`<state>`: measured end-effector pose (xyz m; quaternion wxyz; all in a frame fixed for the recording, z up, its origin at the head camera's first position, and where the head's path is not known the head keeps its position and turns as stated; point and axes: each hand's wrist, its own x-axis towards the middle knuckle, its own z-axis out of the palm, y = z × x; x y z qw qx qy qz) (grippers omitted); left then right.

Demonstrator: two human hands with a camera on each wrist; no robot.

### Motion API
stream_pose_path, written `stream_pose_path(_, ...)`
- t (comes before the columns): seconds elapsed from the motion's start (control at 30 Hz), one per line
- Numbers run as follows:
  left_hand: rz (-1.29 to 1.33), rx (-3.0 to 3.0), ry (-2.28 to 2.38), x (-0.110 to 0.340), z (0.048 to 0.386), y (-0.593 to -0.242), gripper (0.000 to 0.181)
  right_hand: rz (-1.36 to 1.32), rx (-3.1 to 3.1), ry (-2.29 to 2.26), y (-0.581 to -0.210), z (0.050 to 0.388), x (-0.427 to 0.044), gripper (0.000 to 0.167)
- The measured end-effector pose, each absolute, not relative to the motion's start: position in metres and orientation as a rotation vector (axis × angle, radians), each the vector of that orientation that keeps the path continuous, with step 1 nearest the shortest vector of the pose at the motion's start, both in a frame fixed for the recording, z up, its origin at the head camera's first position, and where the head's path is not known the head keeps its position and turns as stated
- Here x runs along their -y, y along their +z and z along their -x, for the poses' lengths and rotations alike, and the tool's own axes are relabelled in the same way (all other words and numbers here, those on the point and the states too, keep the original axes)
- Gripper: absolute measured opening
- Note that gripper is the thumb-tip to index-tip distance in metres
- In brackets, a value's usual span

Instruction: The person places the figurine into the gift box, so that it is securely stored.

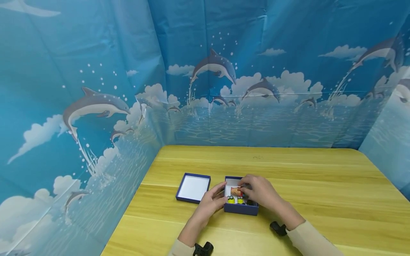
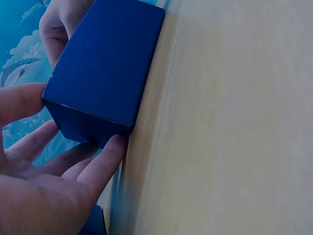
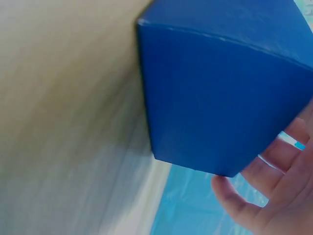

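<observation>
A dark blue box (image 1: 241, 209) stands on the table with its inside facing up. Inside it are two yellow toy figures with big round eyes (image 1: 231, 200) and an orange-and-red toy figure (image 1: 236, 192) lying behind them. My left hand (image 1: 209, 203) touches the box's left side, its fingers extended and the thumb at the top edge; the left wrist view shows the fingertips against the box wall (image 2: 88, 120). Over the box's right wall reaches my right hand (image 1: 260, 191), thumb and fingers bent around the right end of the orange-and-red figure. The box hides those fingertips in the right wrist view.
To the left of the box lies a matching blue lid (image 1: 193, 187), its white inside facing up. Both stand on a yellow wood-grain table (image 1: 288, 167). A blue curtain with dolphins (image 1: 217, 121) hangs behind and along the sides.
</observation>
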<state>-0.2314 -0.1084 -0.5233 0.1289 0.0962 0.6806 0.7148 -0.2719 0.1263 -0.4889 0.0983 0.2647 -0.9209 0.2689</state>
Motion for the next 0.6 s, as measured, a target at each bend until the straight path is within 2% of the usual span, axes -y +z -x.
stream_pose_path(0.6, -0.248, -1.986, 2.126, 0.114, 0.233, -0.518, 0.055, -0.767, 2.647, 1.018, -0.47, 0.266, -0.14, 0.024)
